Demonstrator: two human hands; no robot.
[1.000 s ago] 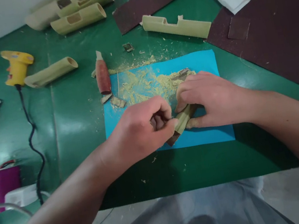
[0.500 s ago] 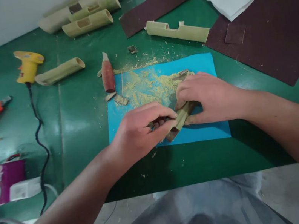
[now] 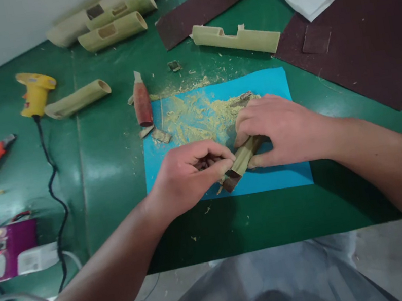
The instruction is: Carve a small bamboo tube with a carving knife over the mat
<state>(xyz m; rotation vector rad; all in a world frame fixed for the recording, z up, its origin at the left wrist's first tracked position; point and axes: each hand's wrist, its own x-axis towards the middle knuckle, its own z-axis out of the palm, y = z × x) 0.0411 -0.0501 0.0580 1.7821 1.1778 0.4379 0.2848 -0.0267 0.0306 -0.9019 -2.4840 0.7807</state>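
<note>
I've got a wide, glossy green tabletop (image 3: 104, 151) filling most of my head view, with a flat bright-blue sheet (image 3: 292, 175) lying on it. My right hand (image 3: 282, 129) is half closed over the sheet, fingers on the far side and thumb on the near side, gripping a short, pale-green bamboo piece (image 3: 247, 155). That piece sits slantwise above the sheet, between both hands. My left hand (image 3: 186, 176) is pinched closed, thumb and forefinger together at the piece's left edge; can't tell what's between the tips. A small dark-brown flat bit (image 3: 232, 182) pokes out just beside them.
</note>
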